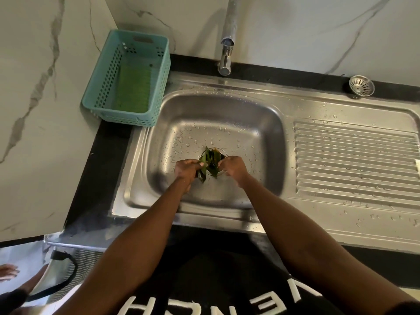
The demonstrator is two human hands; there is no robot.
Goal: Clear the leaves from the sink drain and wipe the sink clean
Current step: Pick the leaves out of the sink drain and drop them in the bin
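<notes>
A steel sink (227,114) with water drops on its floor fills the middle of the view. A bunch of dark green leaves (211,162) lies in and over the drain at the basin's centre. My left hand (188,169) is closed around several leaves at the drain's left side, with leaf tips sticking out below the fist. My right hand (231,166) pinches leaves at the drain's right edge. The drain opening itself is mostly hidden by leaves and fingers.
A teal perforated basket (159,87) holding a green scrub pad (134,89) stands on the counter left of the sink. The tap (227,51) hangs over the back rim. A metal drain strainer (361,85) sits at the back right, above the wet ribbed drainboard (354,160).
</notes>
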